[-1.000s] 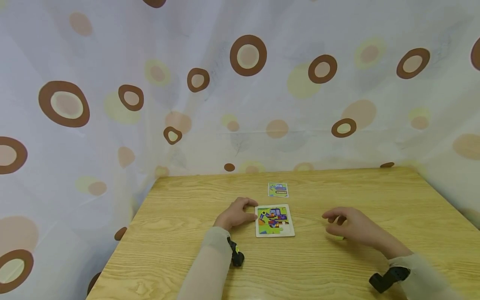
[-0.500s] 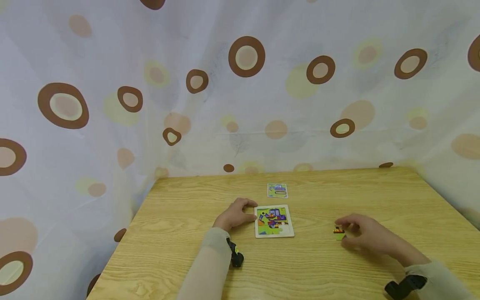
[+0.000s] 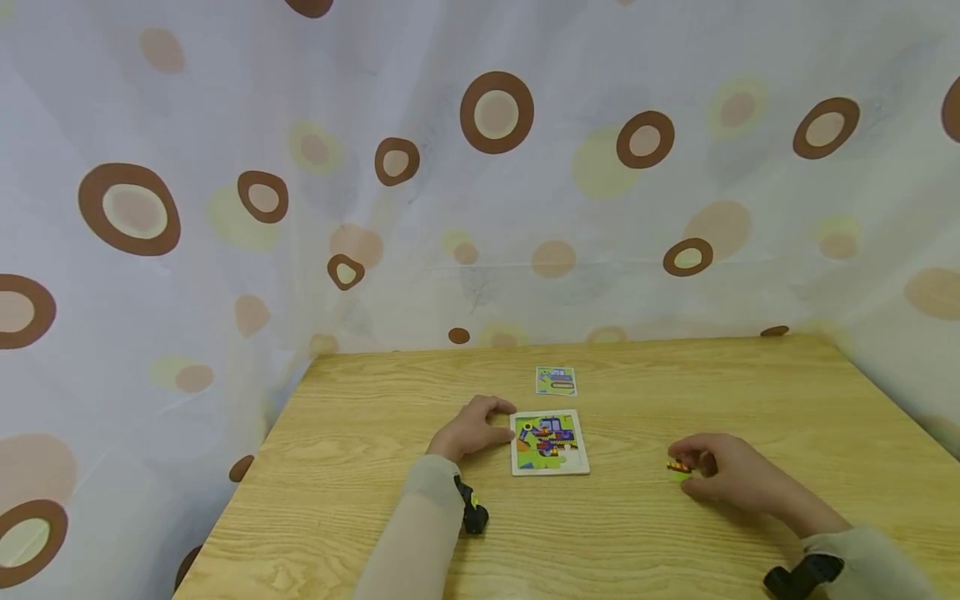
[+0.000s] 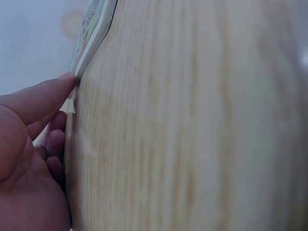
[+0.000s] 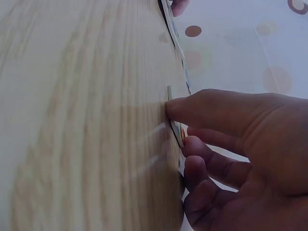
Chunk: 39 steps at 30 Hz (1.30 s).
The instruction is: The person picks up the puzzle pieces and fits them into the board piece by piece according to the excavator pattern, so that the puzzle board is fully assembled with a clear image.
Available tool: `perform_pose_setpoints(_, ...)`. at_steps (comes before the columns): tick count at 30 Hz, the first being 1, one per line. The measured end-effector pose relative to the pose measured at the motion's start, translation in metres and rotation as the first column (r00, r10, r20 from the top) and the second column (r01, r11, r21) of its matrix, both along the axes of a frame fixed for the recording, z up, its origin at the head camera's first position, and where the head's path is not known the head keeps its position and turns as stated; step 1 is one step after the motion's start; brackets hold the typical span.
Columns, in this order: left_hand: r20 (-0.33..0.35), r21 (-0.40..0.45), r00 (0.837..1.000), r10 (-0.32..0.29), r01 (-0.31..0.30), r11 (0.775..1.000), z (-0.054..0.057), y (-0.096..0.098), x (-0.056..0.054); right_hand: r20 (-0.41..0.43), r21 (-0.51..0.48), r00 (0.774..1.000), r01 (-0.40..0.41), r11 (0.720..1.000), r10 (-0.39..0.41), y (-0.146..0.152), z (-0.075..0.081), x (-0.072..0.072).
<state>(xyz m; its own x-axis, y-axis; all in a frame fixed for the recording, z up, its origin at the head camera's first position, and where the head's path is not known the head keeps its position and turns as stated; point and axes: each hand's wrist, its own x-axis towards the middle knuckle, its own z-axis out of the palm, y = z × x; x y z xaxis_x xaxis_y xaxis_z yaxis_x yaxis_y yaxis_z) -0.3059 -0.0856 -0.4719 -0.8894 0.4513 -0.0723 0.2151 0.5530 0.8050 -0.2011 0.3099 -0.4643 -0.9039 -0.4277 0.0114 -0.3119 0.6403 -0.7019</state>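
A white-framed jigsaw board [image 3: 550,472] lies on the table, its picture of a purple excavator on green nearly filling it; pale bare backing shows at the lower right corner. Beside its left edge is my left hand [image 3: 471,432], fingertips and thumb touching the frame without wrapping round it. In the left wrist view the thumb [image 4: 45,97] meets the board's edge. Off to the right, my right hand [image 3: 738,473] pinches a small jigsaw piece [image 3: 679,468], green with an orange and dark band. The right wrist view shows this piece [image 5: 174,126] edge-on, low at the tabletop.
Behind the board lies a small picture card [image 3: 556,381] with a similar excavator. The wooden table [image 3: 600,533] runs back to a pale curtain [image 3: 525,192] with brown rings and dots, which also hangs along both sides.
My right hand first shifted right and nearer me, uncovering the jigsaw piece, which now looks tilted between thumb and fingers. The left hand and the board have stayed put.
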Motion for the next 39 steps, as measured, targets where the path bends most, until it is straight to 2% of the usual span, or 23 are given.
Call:
perform_pose_setpoints(10, -0.004, -0.008, 1.0, -0.008, 0.007, 1.0, 0.001, 0.001, 0.0, 0.051, -0.065, 0.998, -0.017, 0.998, 0.02, -0.007, 0.007, -0.004)
perform_pose_setpoints(20, 0.009, -0.001, 1.0, 0.003, -0.003, 1.0, 0.003, 0.0, 0.001, -0.072, -0.01, 0.997, -0.036, 0.999, 0.035, -0.026, 0.015, -0.009)
perform_pose_setpoints(28, -0.005, -0.008, 1.0, -0.008, 0.008, 1.0, 0.002, 0.0, 0.0, -0.102, -0.003, 0.994, -0.033, 0.999, 0.033, -0.053, 0.019, -0.017)
perform_pose_setpoints(39, 0.006, 0.006, 1.0, 0.003, -0.003, 1.0, -0.003, 0.0, -0.004, -0.139, -0.042, 0.985, -0.105, 0.994, 0.098, -0.085, 0.012, -0.03)
